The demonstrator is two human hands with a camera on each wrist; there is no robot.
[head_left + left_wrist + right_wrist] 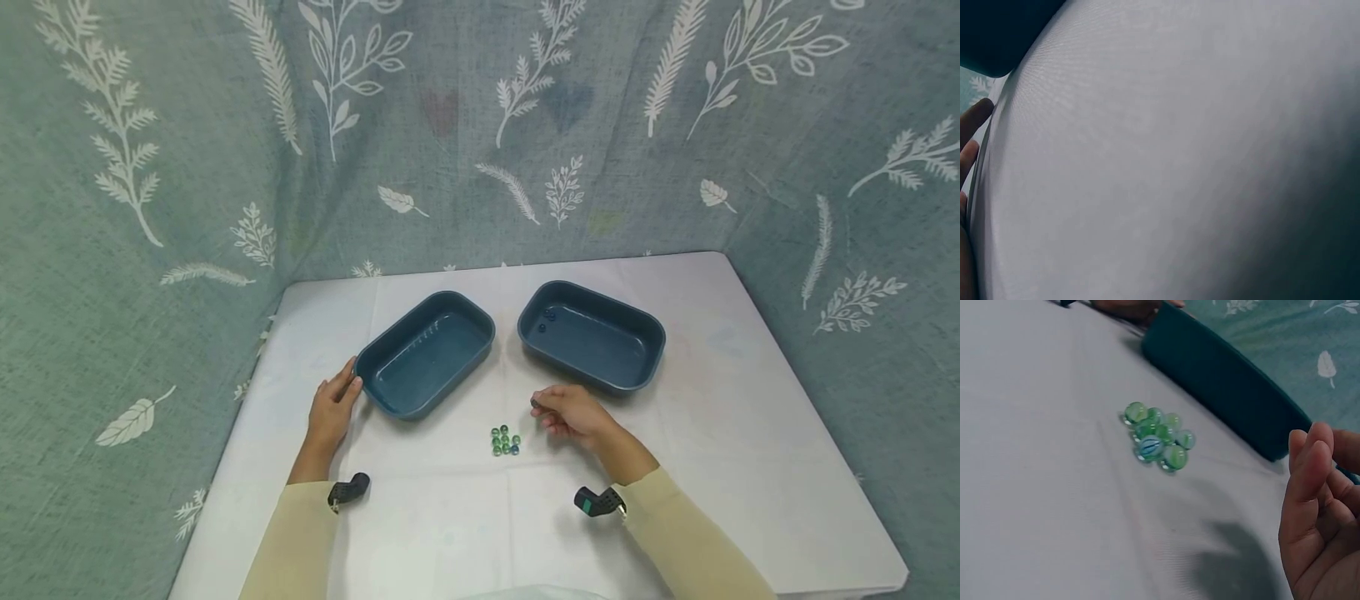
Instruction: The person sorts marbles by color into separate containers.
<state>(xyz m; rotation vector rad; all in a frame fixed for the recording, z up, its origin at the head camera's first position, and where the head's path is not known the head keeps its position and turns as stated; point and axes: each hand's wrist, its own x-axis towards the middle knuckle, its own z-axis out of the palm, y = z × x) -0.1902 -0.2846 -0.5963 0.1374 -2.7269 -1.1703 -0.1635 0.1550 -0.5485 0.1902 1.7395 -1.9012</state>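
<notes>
With thumb and fingertips, my right hand (570,411) pinches a small dark marble (535,403) above the table, just in front of the right tray. The fingers hide this marble in the right wrist view. To its left lies a tight cluster of green glass marbles (1165,432), with a blue-striped marble (1150,446) at its near side. My left hand (332,408) rests its fairly straight fingers against the near left end of the left blue tray (401,414). The left wrist view catches only a few fingers (974,122) beside the tray's corner.
The right blue tray (600,379) stands at the back right, with a few dark blue marbles (551,317) at its left end. A white cloth (435,517) covers the table. Leaf-patterned fabric (450,208) hangs behind and along both sides.
</notes>
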